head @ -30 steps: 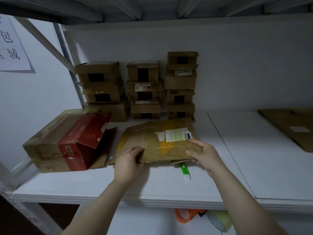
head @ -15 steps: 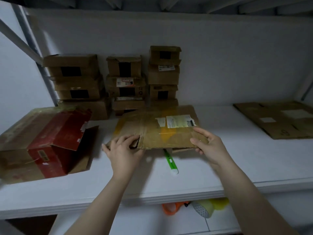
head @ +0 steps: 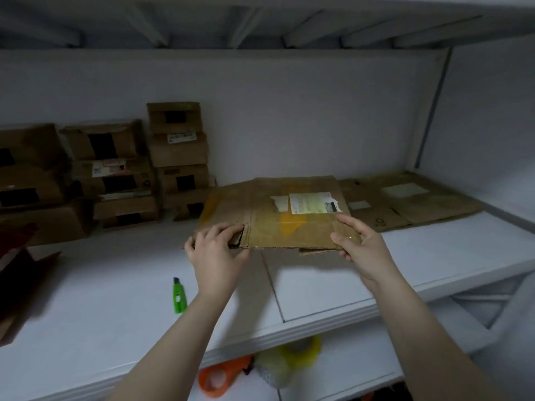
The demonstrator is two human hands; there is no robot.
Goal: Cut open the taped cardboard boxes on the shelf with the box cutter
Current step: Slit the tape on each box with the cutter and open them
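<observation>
Head view: left hand [head: 215, 250] and right hand [head: 359, 247] both grip near edge of flattened cardboard box [head: 289, 224], well apart. White label [head: 314, 202] on top, print unreadable. Green box cutter [head: 179, 296] lies on shelf [head: 86, 314], beside left forearm.

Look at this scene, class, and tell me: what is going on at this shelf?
A person grips a flattened cardboard box with both hands, the left hand at its near left edge, the right hand at its near right corner, with its near edge raised off the white shelf. The green box cutter lies on the shelf beside the left forearm, in neither hand. Taped boxes stand stacked at the back left, and more flattened cardboard lies to the right.
</observation>
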